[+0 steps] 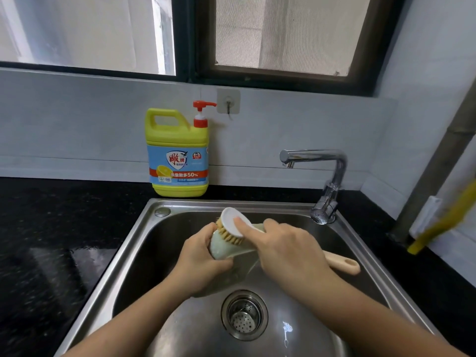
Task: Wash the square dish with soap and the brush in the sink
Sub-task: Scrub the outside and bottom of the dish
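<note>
Over the stainless steel sink [144,228] the person holds the pale green square dish [226,249] up on its edge, tilted, above the basin and a little behind the round metal drain strainer [244,315]. The left hand [201,258] grips the dish by its left side: the fingers are curled over the upper edge and the thumb is wrapped across the near face, so the hand is closed tight on it. The right hand [286,251] holds a scrubbing brush with a white round head and tan bristles [231,220]. Its index finger lies straight along the neck with the tip pressed on the white back of the head, while the other fingers are folded round the handle. How they sit underneath is hidden by the back of the hand. The bristles are pressed against the upper part of the dish, close to the left hand's fingers, and the beige end of the handle sticks out past the right wrist toward the sink's right wall. On the black speckled counter [51,228] behind the sink, against the wall, stands a yellow dish soap jug with a blue label and a red pump [177,153]. A chrome tap [327,176] rises at the back right corner, its spout pointing left.
</note>
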`<act>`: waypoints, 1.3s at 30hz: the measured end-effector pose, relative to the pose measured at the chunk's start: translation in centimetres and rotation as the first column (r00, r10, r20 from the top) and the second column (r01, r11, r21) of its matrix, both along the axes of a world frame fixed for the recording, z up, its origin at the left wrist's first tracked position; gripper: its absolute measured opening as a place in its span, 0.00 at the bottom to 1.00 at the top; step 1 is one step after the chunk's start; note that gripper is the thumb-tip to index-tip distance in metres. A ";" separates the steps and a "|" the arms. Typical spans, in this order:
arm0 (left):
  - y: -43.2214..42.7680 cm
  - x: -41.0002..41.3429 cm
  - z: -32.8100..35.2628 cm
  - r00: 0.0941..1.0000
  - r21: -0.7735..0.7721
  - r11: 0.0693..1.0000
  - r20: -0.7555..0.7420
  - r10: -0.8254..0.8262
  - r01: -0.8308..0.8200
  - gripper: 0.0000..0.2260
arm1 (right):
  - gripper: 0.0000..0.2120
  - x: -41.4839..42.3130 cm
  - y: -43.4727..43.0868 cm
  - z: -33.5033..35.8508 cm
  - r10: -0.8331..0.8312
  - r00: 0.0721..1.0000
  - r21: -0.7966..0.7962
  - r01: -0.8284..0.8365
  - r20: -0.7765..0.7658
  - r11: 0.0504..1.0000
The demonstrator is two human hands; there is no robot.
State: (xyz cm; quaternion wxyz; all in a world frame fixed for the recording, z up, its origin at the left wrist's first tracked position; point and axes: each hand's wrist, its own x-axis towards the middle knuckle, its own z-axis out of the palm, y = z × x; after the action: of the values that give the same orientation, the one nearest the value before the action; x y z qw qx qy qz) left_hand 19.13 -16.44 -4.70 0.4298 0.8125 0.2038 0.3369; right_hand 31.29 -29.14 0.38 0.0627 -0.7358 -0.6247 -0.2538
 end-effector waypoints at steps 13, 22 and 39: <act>0.0 -0.2 0.6 0.994 -0.178 0.983 0.096 0.054 -0.036 0.14 | 0.35 5.4 -1.4 -3.2 -0.274 0.944 0.028 0.283 -0.183 0.959; 0.7 -0.3 0.5 0.980 -0.379 0.925 0.176 0.096 -0.023 0.17 | 0.36 4.9 -1.2 -4.2 -0.180 0.969 0.225 0.216 -0.170 0.950; 0.4 -0.1 1.4 0.932 -0.594 0.791 0.351 0.092 0.146 0.26 | 0.35 6.3 -1.2 -5.1 -0.014 -0.184 -0.013 -0.007 -0.983 1.000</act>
State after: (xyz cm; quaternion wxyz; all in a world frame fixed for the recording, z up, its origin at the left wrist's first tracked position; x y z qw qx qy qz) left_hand 18.98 -16.05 -3.33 0.7037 0.5564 0.2069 0.3904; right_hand 37.58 -30.34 -4.68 0.5149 -0.6673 -0.3506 0.4081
